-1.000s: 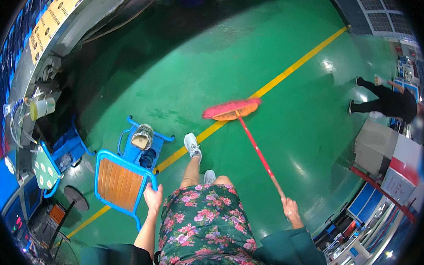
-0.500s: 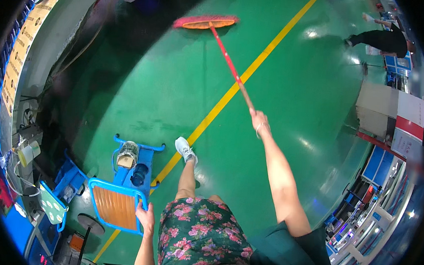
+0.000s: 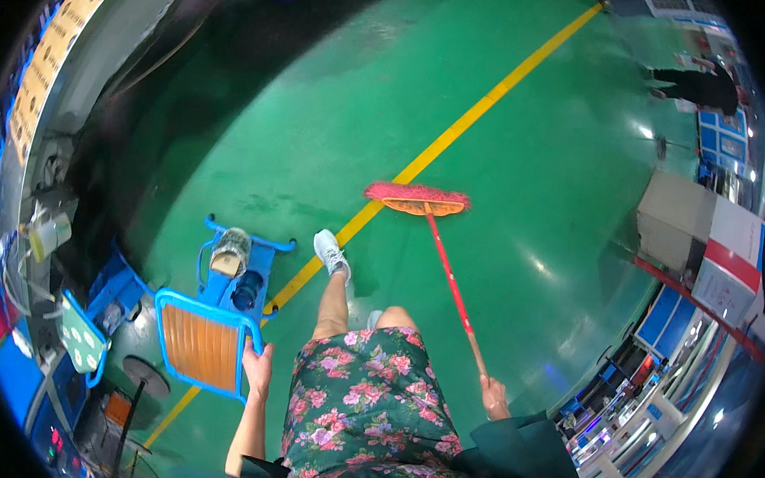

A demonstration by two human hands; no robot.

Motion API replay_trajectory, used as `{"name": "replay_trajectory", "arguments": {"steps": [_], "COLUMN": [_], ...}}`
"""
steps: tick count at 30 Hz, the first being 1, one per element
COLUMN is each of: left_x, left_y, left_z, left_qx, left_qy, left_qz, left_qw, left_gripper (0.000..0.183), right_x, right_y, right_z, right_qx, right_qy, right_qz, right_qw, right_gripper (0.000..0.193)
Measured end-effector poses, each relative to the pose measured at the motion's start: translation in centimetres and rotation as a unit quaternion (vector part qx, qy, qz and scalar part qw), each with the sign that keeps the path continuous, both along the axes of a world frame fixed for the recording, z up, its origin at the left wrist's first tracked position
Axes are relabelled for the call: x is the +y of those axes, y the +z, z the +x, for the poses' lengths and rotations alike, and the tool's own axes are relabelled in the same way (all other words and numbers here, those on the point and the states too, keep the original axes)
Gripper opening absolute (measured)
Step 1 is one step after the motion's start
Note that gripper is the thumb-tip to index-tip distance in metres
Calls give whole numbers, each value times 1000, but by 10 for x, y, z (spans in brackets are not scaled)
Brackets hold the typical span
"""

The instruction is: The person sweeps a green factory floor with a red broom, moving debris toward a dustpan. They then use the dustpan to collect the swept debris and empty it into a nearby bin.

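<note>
I see a blue cart [image 3: 209, 334] on the green floor [image 3: 337, 124]; my left hand [image 3: 257, 369] curls around its frame. The red broom [image 3: 419, 199] rests on the floor, handle clasped in my right hand [image 3: 495, 399].

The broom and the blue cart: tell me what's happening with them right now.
A person in a floral skirt stands on the green floor. The right hand grips the end of a red-handled broom, whose pink head rests on the floor on the yellow line. The left hand holds the frame of a blue cart with an orange panel. One white shoe is stepped forward.
</note>
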State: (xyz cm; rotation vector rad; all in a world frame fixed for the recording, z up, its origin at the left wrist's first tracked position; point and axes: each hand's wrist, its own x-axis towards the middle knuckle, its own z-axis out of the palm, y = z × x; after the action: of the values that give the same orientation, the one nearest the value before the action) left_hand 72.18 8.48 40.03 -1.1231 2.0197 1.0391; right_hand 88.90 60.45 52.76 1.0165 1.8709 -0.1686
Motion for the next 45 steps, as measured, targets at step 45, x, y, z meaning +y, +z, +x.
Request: {"name": "replay_trajectory", "arguments": {"steps": [45], "left_x": [-5], "left_y": [6], "left_z": [0], "left_qx": [-29], "left_qy": [-43], "left_qz": [-84], "left_qw": [995], "left_gripper": [29], "right_x": [9], "right_y": [-40], "right_z": [-190], "right_qx": [148], "right_qy": [100], "right_qz": [-52], "right_qw": [983], "right_gripper": [49]}}
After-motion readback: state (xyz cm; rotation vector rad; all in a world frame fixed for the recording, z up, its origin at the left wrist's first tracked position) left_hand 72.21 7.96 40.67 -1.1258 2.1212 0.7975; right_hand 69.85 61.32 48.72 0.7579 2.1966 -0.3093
